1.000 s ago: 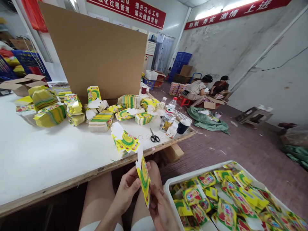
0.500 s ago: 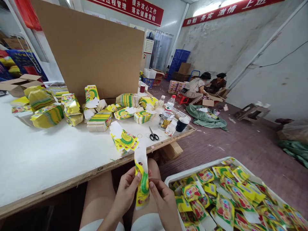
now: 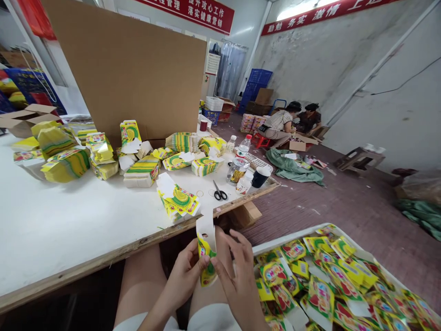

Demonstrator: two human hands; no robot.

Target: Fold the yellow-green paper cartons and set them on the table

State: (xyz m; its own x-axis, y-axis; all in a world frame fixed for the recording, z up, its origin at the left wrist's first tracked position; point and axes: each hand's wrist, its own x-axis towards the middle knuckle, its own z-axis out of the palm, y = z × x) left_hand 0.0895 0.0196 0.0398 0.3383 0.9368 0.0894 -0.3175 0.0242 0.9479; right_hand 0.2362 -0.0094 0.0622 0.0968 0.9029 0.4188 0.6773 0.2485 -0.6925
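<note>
Over my lap I hold a flat yellow and green carton blank (image 3: 206, 250) with a white flap sticking up. My left hand (image 3: 184, 276) pinches its left edge between thumb and fingers. My right hand (image 3: 239, 278) presses on its right side with the thumb, fingers partly spread. A small stack of the same blanks (image 3: 177, 200) lies on the white table (image 3: 69, 225) just in front of me. To my right a white tray (image 3: 265, 248) is filled with several yellow and red sachets (image 3: 320, 294).
Piles of folded yellow cartons (image 3: 67, 163), a tall cardboard sheet (image 3: 131, 69), scissors (image 3: 218, 192), a jar, bottles and a dark cup (image 3: 261, 177) stand on the table. Two people (image 3: 292, 122) sit on the floor at the far right among boxes.
The carton blank has turned from edge-on to face-on and sunk lower. My right hand has risen from under it to its right side, fingers spreading.
</note>
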